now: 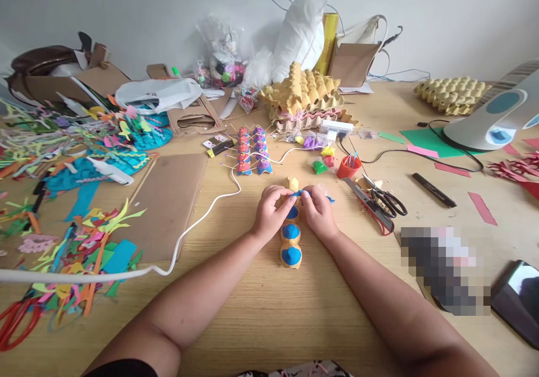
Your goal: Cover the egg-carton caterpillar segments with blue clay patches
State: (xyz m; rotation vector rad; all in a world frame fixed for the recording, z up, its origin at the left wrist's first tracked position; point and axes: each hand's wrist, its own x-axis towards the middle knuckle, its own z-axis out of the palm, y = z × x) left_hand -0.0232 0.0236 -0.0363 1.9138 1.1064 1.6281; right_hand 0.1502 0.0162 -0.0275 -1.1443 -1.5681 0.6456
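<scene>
A strip of egg-carton cups (291, 255) lies lengthwise in front of me, several of its cups topped with blue. Above its far part, my left hand (272, 208) and my right hand (319, 211) pinch a small piece of blue material (300, 193) between them, one end each. The farthest cup (293, 183), just beyond my fingers, is plain yellowish. Two finished-looking painted strips, one red and purple (243, 151), one purple (263, 151), stand side by side farther back, with thin sticks poking out.
Scissors (389, 197), a cutter (370, 206) and a red cup (349, 166) are to the right. A white cable (185, 234) crosses the left side near cardboard (164, 208) and paper scraps (96, 242). Egg trays (301, 93) stand behind; a phone (517, 298) lies far right.
</scene>
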